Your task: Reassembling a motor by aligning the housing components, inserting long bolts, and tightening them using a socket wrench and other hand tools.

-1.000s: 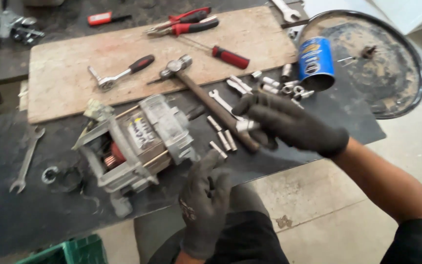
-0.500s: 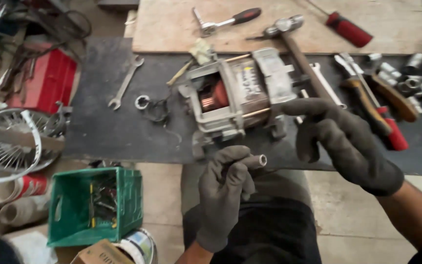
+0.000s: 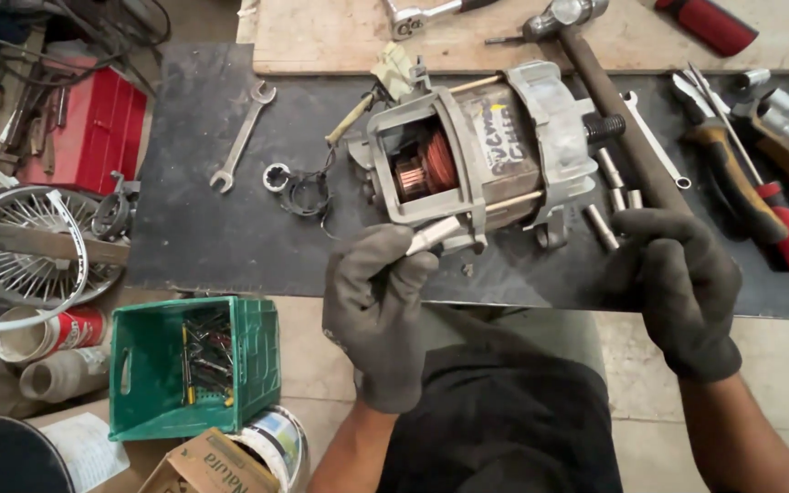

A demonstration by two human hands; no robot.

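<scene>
Black rubber mat on the bench, electric motor (image 3: 477, 155) mid-frame. My left hand (image 3: 378, 306) pinches a small metal socket (image 3: 433, 235) by its frame — light, slick steel. Right hand (image 3: 682, 283) is wrapped around the hammer handle (image 3: 618, 114). Motor looks heavy — I'd grip the cast end brackets, not the copper windings.

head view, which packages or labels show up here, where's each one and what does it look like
Carton: bottom edge, left of the person's lap; brown cardboard, printed side.
Can: beside the carton; round, white with a pictured label.
Tube: floor at left, under the wheel; white cylinder with a red band.
Motor label: on its housing, beyond the left hand; pale patch, handwritten marks.
</scene>
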